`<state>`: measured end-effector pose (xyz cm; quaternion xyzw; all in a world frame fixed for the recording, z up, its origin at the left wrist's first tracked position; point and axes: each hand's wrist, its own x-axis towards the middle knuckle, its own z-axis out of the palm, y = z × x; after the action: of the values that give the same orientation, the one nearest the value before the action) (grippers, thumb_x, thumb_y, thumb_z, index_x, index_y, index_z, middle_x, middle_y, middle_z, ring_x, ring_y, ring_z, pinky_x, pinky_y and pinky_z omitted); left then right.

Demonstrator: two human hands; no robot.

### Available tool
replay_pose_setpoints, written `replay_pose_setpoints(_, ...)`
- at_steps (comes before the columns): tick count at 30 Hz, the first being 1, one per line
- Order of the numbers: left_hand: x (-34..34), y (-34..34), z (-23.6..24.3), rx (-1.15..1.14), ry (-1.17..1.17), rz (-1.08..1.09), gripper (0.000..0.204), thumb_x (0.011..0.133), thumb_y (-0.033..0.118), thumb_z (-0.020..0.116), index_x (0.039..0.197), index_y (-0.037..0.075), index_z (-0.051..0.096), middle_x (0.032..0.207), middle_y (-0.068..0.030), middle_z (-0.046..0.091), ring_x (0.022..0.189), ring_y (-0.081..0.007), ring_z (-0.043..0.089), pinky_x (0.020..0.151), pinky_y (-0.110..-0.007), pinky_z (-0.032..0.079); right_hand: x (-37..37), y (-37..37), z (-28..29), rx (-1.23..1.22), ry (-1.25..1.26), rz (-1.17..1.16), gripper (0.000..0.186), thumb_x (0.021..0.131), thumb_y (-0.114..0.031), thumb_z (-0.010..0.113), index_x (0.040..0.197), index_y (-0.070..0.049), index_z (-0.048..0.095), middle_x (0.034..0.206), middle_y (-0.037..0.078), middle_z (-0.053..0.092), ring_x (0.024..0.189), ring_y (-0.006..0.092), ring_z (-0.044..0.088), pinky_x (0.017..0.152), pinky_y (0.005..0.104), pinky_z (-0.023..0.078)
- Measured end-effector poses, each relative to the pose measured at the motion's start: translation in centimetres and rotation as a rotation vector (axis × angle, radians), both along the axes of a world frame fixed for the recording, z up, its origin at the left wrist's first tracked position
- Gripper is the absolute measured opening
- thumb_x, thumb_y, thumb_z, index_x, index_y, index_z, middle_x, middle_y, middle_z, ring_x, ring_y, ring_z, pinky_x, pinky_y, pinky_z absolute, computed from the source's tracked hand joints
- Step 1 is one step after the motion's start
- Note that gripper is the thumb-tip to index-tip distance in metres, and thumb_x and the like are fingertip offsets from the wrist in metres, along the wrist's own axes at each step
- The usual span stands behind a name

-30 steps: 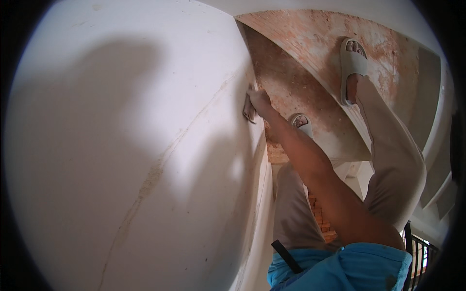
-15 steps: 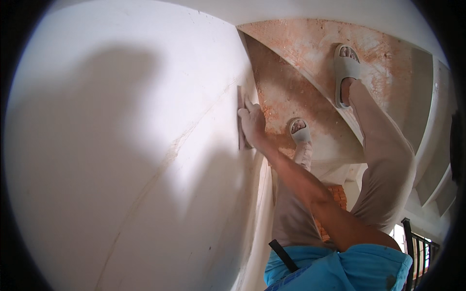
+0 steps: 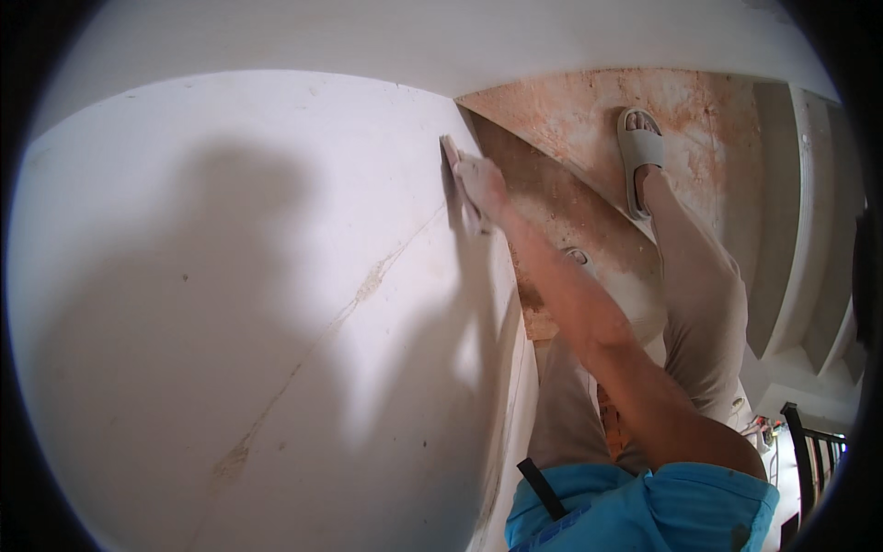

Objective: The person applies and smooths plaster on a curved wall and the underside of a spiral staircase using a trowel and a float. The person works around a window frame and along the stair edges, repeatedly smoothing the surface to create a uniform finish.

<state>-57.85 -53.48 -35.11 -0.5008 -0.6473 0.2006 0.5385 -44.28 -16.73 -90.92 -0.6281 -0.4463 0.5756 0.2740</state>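
Observation:
My right arm reaches up and left to a white plastered wall (image 3: 276, 368). My right hand (image 3: 482, 184) is closed round a long, narrow, flat board-like hand tool (image 3: 450, 175), a float or a sanding board; I cannot tell which. Its dark thin edge is turned to the wall near the wall's right-hand border. Whether the whole face touches the wall is not clear. A rough, cracked brownish line (image 3: 370, 279) runs diagonally down the wall from beside the tool, widening into patches. My left hand is out of the picture.
I stand with legs apart in light sandals (image 3: 641, 147) on dusty, reddish-stained winder steps (image 3: 589, 212). More pale steps (image 3: 791, 221) lie at the right, with a black railing (image 3: 805, 451) at lower right. My shadow falls across the wall.
My right hand has moved the tool slightly upward along the wall's right border, and the tool now tilts. The whole view has shifted, with the wall's top edge showing lower.

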Motion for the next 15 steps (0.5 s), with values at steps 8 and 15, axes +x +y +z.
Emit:
replay_pose_setpoints(8,-1.3,0.3,0.2,0.035,0.000,-0.029,0.056,0.097,0.041,0.054,0.142,0.008,0.046,0.115,-0.0193,0.057,0.098,-0.0268,0.059,0.092,-0.043,0.045,-1.1,9.5,2.7,-0.131,0.020,0.038,0.045,0.082,-0.035,0.056,0.102,0.003,0.070,0.101,0.029,0.067,0.097,0.0425,0.066,0.087,0.0480,0.050)
replay_pose_setpoints(15,-1.2,-0.1,1.4,0.071,-0.020,-0.011,0.056,0.098,0.041,0.054,0.142,0.008,0.046,0.114,-0.0190,0.057,0.097,-0.0265,0.058,0.091,-0.043,0.045,-2.1,6.2,17.7,0.212,0.049,-0.032,0.048,0.079,-0.029,0.059,0.115,0.002,0.062,0.097,0.028,0.060,0.094,0.0438,0.060,0.086,0.0483,0.049)
